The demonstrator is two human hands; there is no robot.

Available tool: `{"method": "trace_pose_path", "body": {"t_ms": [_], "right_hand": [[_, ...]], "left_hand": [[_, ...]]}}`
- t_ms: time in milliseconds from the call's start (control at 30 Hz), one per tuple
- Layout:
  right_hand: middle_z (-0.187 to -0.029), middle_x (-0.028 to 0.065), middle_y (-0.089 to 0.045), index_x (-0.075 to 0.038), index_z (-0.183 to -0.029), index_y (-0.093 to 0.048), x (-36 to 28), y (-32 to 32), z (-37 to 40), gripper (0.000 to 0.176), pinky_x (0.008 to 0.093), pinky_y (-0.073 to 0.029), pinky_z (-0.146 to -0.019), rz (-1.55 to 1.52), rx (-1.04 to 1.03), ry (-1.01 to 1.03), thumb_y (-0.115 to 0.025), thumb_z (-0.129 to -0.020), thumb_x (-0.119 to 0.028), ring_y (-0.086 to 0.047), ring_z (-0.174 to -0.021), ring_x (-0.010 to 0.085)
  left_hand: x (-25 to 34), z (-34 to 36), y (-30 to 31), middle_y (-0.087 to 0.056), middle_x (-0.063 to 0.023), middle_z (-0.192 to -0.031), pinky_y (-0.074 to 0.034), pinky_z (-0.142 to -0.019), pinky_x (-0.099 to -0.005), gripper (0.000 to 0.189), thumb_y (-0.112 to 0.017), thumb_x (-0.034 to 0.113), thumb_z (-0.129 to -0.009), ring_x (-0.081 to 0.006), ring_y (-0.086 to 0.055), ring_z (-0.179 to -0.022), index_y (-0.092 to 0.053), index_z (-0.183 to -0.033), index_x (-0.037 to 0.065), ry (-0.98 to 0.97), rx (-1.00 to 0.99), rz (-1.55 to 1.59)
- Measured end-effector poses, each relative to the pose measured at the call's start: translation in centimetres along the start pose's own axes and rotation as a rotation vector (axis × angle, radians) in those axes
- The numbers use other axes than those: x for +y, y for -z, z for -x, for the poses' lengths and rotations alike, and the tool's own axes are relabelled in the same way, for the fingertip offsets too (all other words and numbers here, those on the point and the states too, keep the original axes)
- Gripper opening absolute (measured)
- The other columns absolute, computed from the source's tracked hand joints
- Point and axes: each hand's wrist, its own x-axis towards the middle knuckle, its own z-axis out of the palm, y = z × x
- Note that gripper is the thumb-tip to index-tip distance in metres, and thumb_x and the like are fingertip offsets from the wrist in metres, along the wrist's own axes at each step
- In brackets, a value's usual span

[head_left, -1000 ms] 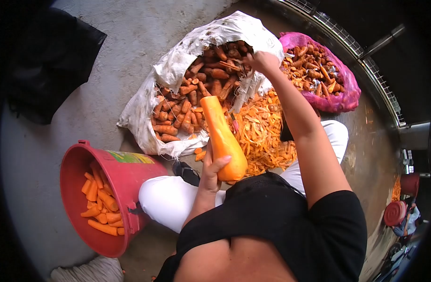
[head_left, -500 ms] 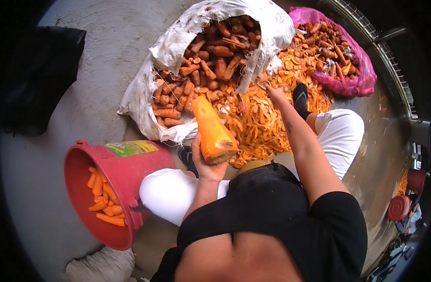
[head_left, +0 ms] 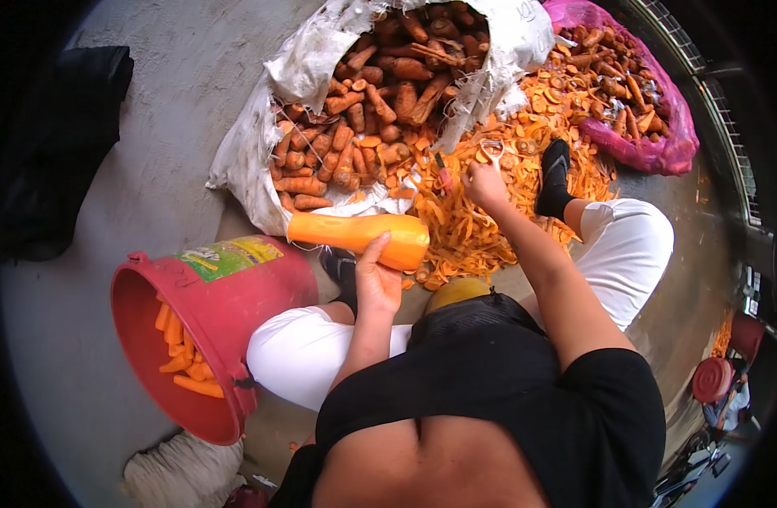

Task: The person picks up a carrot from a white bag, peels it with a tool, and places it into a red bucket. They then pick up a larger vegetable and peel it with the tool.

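Note:
My left hand [head_left: 378, 279] is wrapped round a large peeled carrot [head_left: 355, 237], which lies nearly level above my lap, thick end to the right. My right hand [head_left: 486, 184] grips a white-framed peeler [head_left: 493, 150] over the heap of orange peelings [head_left: 456, 233], apart from the carrot. Beside that hand, a tool with a reddish handle [head_left: 444, 173] is half buried in the peelings. Behind the carrot, a torn white sack [head_left: 245, 161] spills unpeeled carrots [head_left: 380, 106].
A red bucket [head_left: 274, 279] with peeled carrots [head_left: 184, 349] lies tipped at the left. A pink mesh sack [head_left: 678, 127] of carrots and scraps stands at the far right. Dark cloth [head_left: 63, 152] lies far left, and a pale sack [head_left: 185, 470] lies below the bucket.
The carrot has turned from steeply tilted to nearly level, its narrow end swinging left. My right hand has moved slightly left and towards me, with the peeler now plainly visible.

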Motion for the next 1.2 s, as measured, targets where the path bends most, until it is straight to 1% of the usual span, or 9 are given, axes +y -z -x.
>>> {"method": "trace_pose_path", "body": {"t_ms": [100,200,333,567,700,833,967,1100,1200], "right_hand": [[-0.105,0.0188,-0.064,-0.006,-0.105,-0.059,-2.9,-1.8,-0.5,0.041,0.0451,-0.048,-0.090,0.028,-0.279,-0.126,-0.060,-0.086,-0.043,-0.060,-0.106,0.0347],[-0.112,0.0181,-0.062,-0.006,-0.112,-0.056,-3.6,-3.6,-1.0,0.046,0.0454,-0.047,-0.090,0.097,-0.200,-0.231,-0.060,-0.086,-0.044,-0.060,-0.108,0.0339],[-0.117,0.0164,-0.059,-0.007,-0.113,-0.057,-3.5,-3.1,-1.7,0.043,0.0460,-0.049,-0.087,0.323,-0.254,-0.118,-0.063,-0.086,-0.040,-0.061,-0.107,0.0346],[-0.113,0.0190,-0.059,-0.007,-0.115,-0.054,-2.2,-2.8,-0.2,0.038,0.0459,-0.049,-0.087,0.238,-0.214,-0.033,-0.058,-0.088,-0.032,-0.061,-0.103,0.0350],[-0.117,0.0236,-0.059,-0.004,-0.114,-0.048,-0.4,-1.8,1.2,0.033,0.0457,-0.049,-0.088,-0.023,-0.171,-0.149,-0.052,-0.092,-0.028,-0.061,-0.107,0.0366],[-0.127,0.0210,-0.057,-0.004,-0.123,-0.045,1.2,1.7,1.6,0.051,0.0491,-0.045,-0.095,-0.182,-0.306,-0.288,-0.052,-0.089,-0.041,-0.058,-0.113,0.0397],[-0.120,0.0234,-0.061,-0.006,-0.131,-0.046,2.4,3.9,2.5,0.059,0.0459,-0.046,-0.093,-0.350,-0.149,-0.213,-0.053,-0.086,-0.044,-0.060,-0.109,0.0396],[-0.111,0.0227,-0.065,-0.005,-0.122,-0.054,0.8,7.5,3.8,0.050,0.0456,-0.048,-0.088,-0.233,-0.207,-0.123,-0.053,-0.087,-0.042,-0.063,-0.102,0.0384],[-0.108,0.0240,-0.063,-0.004,-0.114,-0.059,-0.9,9.6,4.4,0.040,0.0476,-0.046,-0.089,-0.123,-0.053,-0.024,-0.049,-0.090,-0.034,-0.059,-0.102,0.0404]], "left_hand": [[-0.5,-0.5,0.2,-0.057,-0.0061,-0.117,-0.046,-0.097,-0.0377,0.053,-0.069,0.001,-0.081,-0.0196,-0.057,-0.111,-0.046,-0.128,0.008,-0.145,0.022,-0.135],[-0.6,-0.8,0.2,-0.054,-0.0094,-0.116,-0.046,-0.097,-0.0346,0.068,-0.072,-0.005,-0.077,-0.0196,-0.056,-0.109,-0.035,-0.132,0.007,-0.192,0.013,-0.237],[-0.8,-0.7,0.1,-0.057,-0.0106,-0.112,-0.048,-0.093,-0.0338,0.066,-0.075,-0.005,-0.074,-0.0202,-0.060,-0.102,-0.037,-0.128,0.003,-0.255,-0.010,-0.326],[-0.7,-0.6,-0.1,-0.059,-0.0115,-0.110,-0.050,-0.090,-0.0326,0.060,-0.075,-0.003,-0.076,-0.0190,-0.062,-0.098,-0.038,-0.123,0.001,-0.395,-0.134,-0.606],[-1.1,-0.4,-0.3,-0.057,-0.0115,-0.109,-0.050,-0.090,-0.0322,0.060,-0.076,0.000,-0.076,-0.0186,-0.061,-0.097,-0.038,-0.122,0.000,-0.459,-0.161,-0.696],[-1.3,-0.5,-0.5,-0.055,-0.0116,-0.112,-0.049,-0.090,-0.0331,0.064,-0.078,0.002,-0.073,-0.0199,-0.060,-0.099,-0.038,-0.123,0.000,-0.534,-0.165,-0.766],[-1.4,-0.8,-0.6,-0.055,-0.0132,-0.114,-0.047,-0.091,-0.0378,0.067,-0.079,0.005,-0.068,-0.0259,-0.058,-0.103,-0.041,-0.123,0.003,-0.686,-0.149,-0.912],[-0.6,0.4,-1.2,-0.056,-0.0161,-0.113,-0.046,-0.092,-0.0440,0.068,-0.079,0.013,-0.064,-0.0356,-0.057,-0.106,-0.045,-0.123,0.006,-0.855,-0.117,-1.214],[0.5,1.8,-2.2,-0.057,-0.0168,-0.110,-0.048,-0.088,-0.0464,0.068,-0.077,0.023,-0.063,-0.0404,-0.058,-0.102,-0.047,-0.122,0.009,-0.969,-0.124,-1.410]]}}
